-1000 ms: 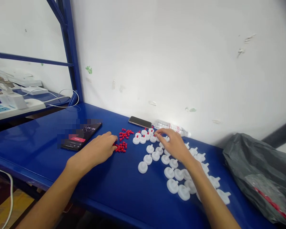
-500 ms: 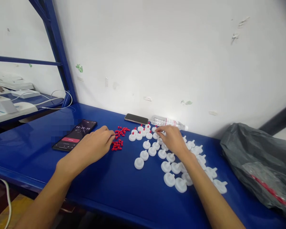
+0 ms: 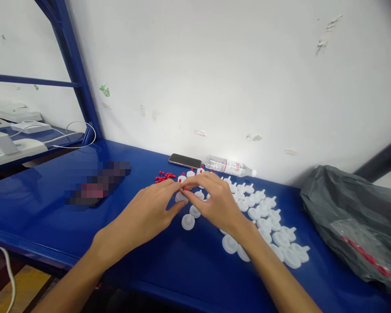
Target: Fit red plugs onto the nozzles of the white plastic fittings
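Above the blue table (image 3: 169,256), both hands' (image 3: 150,213) (image 3: 217,202) grips pinch one red cap (image 3: 184,188) between fingertips.

Nothing you can actually read here. The water bottle (image 3: 230,166) lying by the wall has a label with red print on it, too small and blurred to make out. The phone (image 3: 96,188) on the left of the blue table (image 3: 52,191) is pixelated, so its screen gives you no digits or words. The other phone (image 3: 185,161) next to the bottle has a dark screen with no text showing. The boxes on the far-left shelf (image 3: 6,143) show no legible marking either.
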